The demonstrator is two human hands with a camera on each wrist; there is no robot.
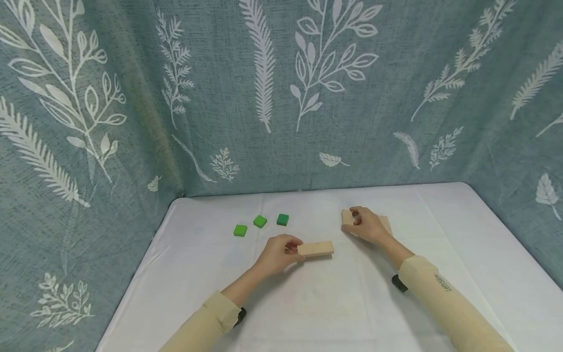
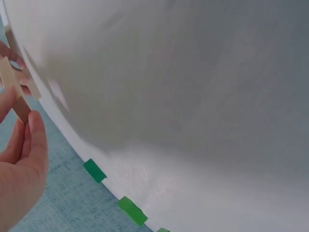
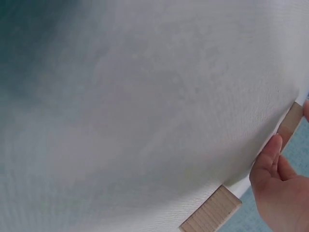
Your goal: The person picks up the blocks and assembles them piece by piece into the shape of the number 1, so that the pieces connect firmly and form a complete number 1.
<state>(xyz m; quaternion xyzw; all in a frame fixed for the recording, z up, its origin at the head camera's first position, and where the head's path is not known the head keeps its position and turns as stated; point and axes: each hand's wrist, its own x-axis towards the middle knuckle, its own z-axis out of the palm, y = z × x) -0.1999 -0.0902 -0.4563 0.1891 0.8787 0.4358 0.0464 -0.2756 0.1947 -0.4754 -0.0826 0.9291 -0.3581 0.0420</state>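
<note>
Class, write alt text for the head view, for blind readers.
A person's left hand grips a wooden block and the right hand a second block, with a third block nearby. Three green pieces lie on the white tabletop before a leaf-patterned curtain.

A white-clothed table point(image 1: 303, 308) is occupied by two light green blocks point(image 1: 240, 231) point(image 1: 260, 222) and a dark green block point(image 1: 283, 220), spaced in a loose row. Well to their right, a wooden block point(image 1: 386, 224), partly hidden, is supported by the cloth.

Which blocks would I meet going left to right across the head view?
Light green block, another light green block, dark green block, wooden block in left hand, wooden block in right hand, last wooden block.
</note>
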